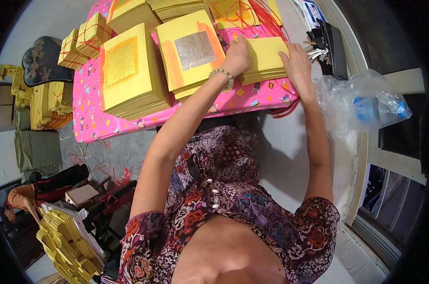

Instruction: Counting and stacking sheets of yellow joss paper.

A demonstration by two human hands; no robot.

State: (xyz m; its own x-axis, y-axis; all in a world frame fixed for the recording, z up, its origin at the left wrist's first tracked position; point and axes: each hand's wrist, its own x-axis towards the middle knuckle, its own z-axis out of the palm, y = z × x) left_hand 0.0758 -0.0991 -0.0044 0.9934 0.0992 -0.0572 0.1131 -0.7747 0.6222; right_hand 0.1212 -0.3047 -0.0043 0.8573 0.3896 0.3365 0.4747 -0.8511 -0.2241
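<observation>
A small stack of yellow paper sheets [267, 53] lies on the pink patterned tablecloth [252, 92] in front of me. My left hand [238, 59] is curled against its left end, fingers bent. At the right end, my right hand [297, 68] wraps the edge, its thumb near the top sheet. The undersides of the fingers are hidden. Left of the small stack stands a taller yellow paper stack with a silver square [194, 49] and orange bands on top. Another tall stack with a gold square [122, 61] stands further left. Red strings [266, 16] lie behind the small stack.
Small tied yellow bundles [93, 35] sit at the table's far left. Right of the table are keys [317, 52], a black wallet-like case [335, 49] and a clear plastic bag [366, 106]. At lower left, another person [22, 196] is beside yellow paper piles [67, 239].
</observation>
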